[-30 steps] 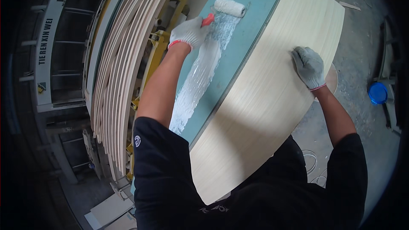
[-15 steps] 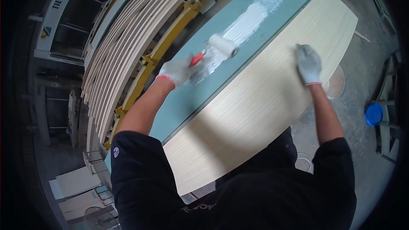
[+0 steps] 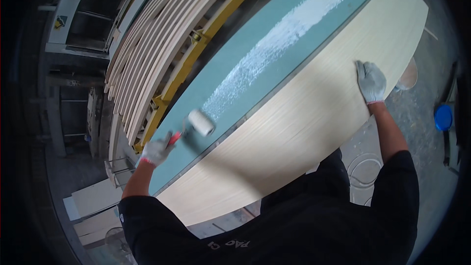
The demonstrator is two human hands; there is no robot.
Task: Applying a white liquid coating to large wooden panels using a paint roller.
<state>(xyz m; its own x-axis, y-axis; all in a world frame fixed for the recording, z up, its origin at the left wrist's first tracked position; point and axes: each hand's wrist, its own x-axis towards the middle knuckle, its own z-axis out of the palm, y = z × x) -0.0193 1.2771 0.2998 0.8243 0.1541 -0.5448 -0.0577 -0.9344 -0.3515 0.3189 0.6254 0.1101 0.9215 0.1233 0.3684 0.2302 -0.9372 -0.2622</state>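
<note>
My left hand [image 3: 157,151], in a white glove, grips the red handle of a paint roller. The white roller head [image 3: 201,122] rests on a teal board [image 3: 255,44] near its close end. A wet white streak of glue [image 3: 274,49] runs up the teal board away from the roller. My right hand [image 3: 371,82], also gloved, lies flat with fingers apart on a pale wood-grain panel [image 3: 304,118] that lies beside the teal board and partly over it.
A stack of curved pale wood strips [image 3: 147,54] sits on a yellow metal rack [image 3: 191,59] left of the boards. A blue round lid [image 3: 443,117] lies on the grey floor at the right. Flat board offcuts [image 3: 98,201] lie at the lower left.
My left hand has pulled the roller down the teal board toward me, leaving a long white glue streak behind it. My right hand has stayed pressed on the wood panel.
</note>
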